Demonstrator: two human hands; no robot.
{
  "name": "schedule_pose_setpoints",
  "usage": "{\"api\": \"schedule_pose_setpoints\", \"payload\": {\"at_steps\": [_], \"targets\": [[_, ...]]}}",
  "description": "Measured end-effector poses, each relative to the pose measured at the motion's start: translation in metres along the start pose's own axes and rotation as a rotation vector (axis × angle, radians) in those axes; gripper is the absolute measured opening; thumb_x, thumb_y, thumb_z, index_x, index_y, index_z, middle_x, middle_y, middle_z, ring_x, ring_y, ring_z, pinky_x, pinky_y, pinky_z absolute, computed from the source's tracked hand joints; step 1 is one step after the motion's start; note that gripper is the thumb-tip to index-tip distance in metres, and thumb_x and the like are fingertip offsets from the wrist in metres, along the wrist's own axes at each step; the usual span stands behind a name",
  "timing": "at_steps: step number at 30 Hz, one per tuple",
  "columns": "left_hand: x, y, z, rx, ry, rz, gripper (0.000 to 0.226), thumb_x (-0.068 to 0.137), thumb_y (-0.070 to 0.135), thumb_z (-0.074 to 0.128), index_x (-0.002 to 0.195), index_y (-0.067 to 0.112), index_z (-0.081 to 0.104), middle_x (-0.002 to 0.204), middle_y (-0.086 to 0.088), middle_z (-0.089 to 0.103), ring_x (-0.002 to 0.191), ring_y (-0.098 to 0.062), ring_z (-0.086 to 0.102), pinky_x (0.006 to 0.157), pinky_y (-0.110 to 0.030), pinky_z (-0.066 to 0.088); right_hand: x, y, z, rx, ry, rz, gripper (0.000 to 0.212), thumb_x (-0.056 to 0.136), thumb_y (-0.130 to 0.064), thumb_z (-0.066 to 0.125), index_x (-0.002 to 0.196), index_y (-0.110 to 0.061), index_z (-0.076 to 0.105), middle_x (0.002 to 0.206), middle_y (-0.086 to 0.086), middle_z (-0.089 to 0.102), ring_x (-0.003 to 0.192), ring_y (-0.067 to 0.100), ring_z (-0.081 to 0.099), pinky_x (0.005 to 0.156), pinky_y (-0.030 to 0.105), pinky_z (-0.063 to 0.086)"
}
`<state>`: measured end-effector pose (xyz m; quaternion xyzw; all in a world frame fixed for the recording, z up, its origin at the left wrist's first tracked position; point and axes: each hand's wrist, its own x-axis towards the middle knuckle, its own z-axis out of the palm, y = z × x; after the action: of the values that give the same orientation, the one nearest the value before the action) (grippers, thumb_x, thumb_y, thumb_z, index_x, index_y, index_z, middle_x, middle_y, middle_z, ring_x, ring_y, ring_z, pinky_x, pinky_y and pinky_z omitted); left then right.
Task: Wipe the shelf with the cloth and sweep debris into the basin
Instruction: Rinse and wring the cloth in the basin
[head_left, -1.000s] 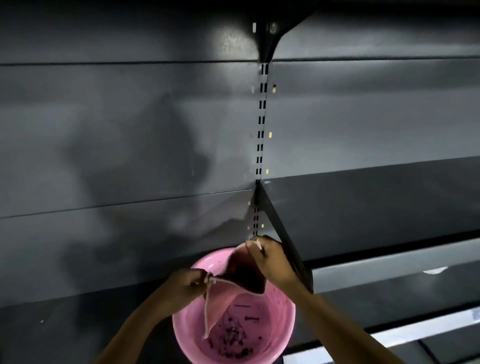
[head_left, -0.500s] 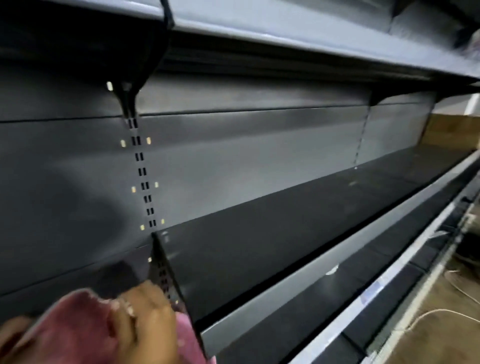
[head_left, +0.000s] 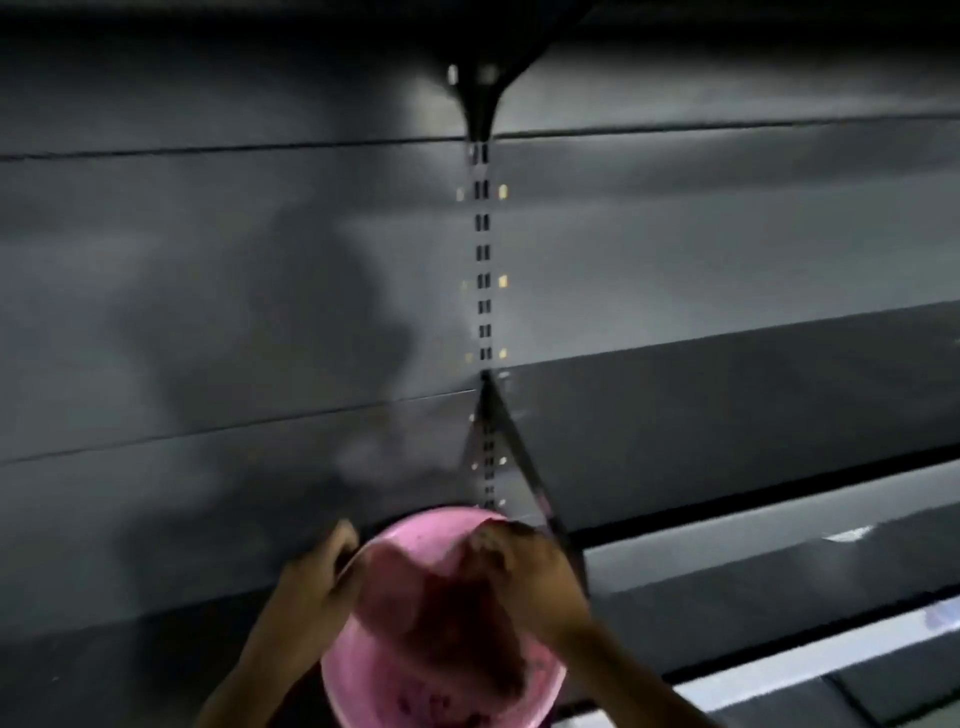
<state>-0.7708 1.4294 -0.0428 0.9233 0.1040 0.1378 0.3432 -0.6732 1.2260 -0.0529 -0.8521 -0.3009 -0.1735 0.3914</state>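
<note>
A pink basin (head_left: 415, 530) sits low in the middle of the view, on a dark lower shelf. Both my hands hold a pink cloth (head_left: 441, 613), soiled dark, stretched over the basin. My left hand (head_left: 322, 571) grips the cloth's left edge at the basin's left rim. My right hand (head_left: 524, 582) grips its right corner above the basin's right side. Dark specks of debris show in the basin's bottom (head_left: 415, 706). The dark shelf (head_left: 727, 426) runs off to the right from the basin. The picture is blurred.
A slotted upright (head_left: 483, 291) runs down the grey back panel (head_left: 208, 312) to a slanted shelf bracket (head_left: 524, 467) just right of the basin. A grey front rail (head_left: 779, 545) edges the shelf. Another bracket (head_left: 480, 98) hangs from the shelf above.
The camera swung right along the shelf half a second ago and is back on the basin. The cloth is now spread wider over the basin between both hands.
</note>
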Motion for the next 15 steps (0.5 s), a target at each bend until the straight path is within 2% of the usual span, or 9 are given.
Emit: {"api": "schedule_pose_setpoints", "payload": {"at_steps": [2, 4, 5, 7, 8, 10, 12, 15], "targets": [[0.013, 0.007, -0.003, -0.019, 0.012, -0.015, 0.029, 0.091, 0.018, 0.06, 0.071, 0.025, 0.04, 0.059, 0.013, 0.052, 0.053, 0.002, 0.047, 0.057, -0.015, 0.038, 0.005, 0.006, -0.002, 0.086, -0.048, -0.012, 0.039, 0.091, -0.038, 0.04, 0.075, -0.013, 0.065, 0.074, 0.005, 0.07, 0.075, 0.012, 0.06, 0.073, 0.025, 0.045], [0.012, 0.002, -0.007, -0.071, -0.011, -0.084, 0.028, 0.092, 0.014, 0.058, 0.07, 0.021, 0.043, 0.055, 0.014, 0.05, 0.052, 0.0, 0.043, 0.054, -0.015, 0.035, 0.003, -0.001, 0.001, 0.149, -0.111, 0.083, 0.036, 0.095, -0.036, 0.038, 0.077, -0.017, 0.063, 0.076, 0.0, 0.066, 0.079, 0.017, 0.062, 0.079, 0.025, 0.043], [0.009, 0.0, -0.009, -0.118, -0.044, -0.122, 0.03, 0.093, 0.012, 0.057, 0.068, 0.022, 0.043, 0.054, 0.013, 0.048, 0.05, -0.001, 0.041, 0.053, -0.016, 0.034, 0.003, -0.002, 0.004, 0.196, -0.138, 0.18, 0.031, 0.095, -0.032, 0.04, 0.073, -0.024, 0.058, 0.072, -0.007, 0.06, 0.077, 0.016, 0.059, 0.076, 0.026, 0.041], [0.006, -0.001, -0.009, -0.261, -0.059, -0.171, 0.033, 0.092, 0.017, 0.057, 0.063, 0.027, 0.044, 0.052, 0.011, 0.046, 0.05, 0.0, 0.038, 0.055, -0.022, 0.033, 0.005, -0.003, 0.006, 0.242, -0.123, 0.354, 0.033, 0.095, -0.027, 0.043, 0.062, -0.028, 0.045, 0.06, -0.009, 0.049, 0.069, 0.014, 0.052, 0.068, 0.027, 0.037], [0.007, 0.001, -0.008, -0.275, -0.047, -0.192, 0.031, 0.089, 0.021, 0.056, 0.061, 0.029, 0.045, 0.051, 0.01, 0.045, 0.05, 0.0, 0.036, 0.055, -0.024, 0.033, 0.007, -0.008, 0.006, 0.246, -0.109, 0.399, 0.033, 0.095, -0.026, 0.044, 0.061, -0.027, 0.043, 0.059, -0.008, 0.048, 0.067, 0.016, 0.052, 0.066, 0.026, 0.036], [0.006, 0.004, -0.003, -0.249, -0.002, -0.201, 0.035, 0.091, 0.018, 0.056, 0.06, 0.025, 0.041, 0.05, 0.01, 0.041, 0.05, -0.002, 0.034, 0.053, -0.022, 0.03, 0.009, -0.021, 0.009, 0.27, -0.068, 0.442, 0.027, 0.094, -0.028, 0.045, 0.067, -0.023, 0.049, 0.059, -0.007, 0.05, 0.067, 0.019, 0.056, 0.065, 0.029, 0.044], [0.002, 0.016, 0.002, -0.235, 0.072, -0.178, 0.036, 0.094, 0.011, 0.053, 0.062, 0.018, 0.038, 0.05, 0.008, 0.038, 0.05, -0.004, 0.034, 0.051, -0.021, 0.028, 0.012, -0.037, 0.008, 0.324, -0.054, 0.433, 0.023, 0.093, -0.03, 0.047, 0.073, -0.022, 0.054, 0.058, -0.007, 0.052, 0.064, 0.023, 0.061, 0.067, 0.036, 0.053], [-0.006, 0.043, 0.01, -0.285, 0.208, -0.108, 0.031, 0.094, 0.015, 0.054, 0.066, 0.012, 0.041, 0.053, 0.008, 0.041, 0.052, -0.004, 0.037, 0.051, -0.018, 0.03, 0.01, -0.061, 0.006, 0.314, -0.099, 0.258, 0.027, 0.092, -0.028, 0.05, 0.066, -0.025, 0.055, 0.057, -0.008, 0.058, 0.059, 0.01, 0.059, 0.062, 0.028, 0.047]]}}
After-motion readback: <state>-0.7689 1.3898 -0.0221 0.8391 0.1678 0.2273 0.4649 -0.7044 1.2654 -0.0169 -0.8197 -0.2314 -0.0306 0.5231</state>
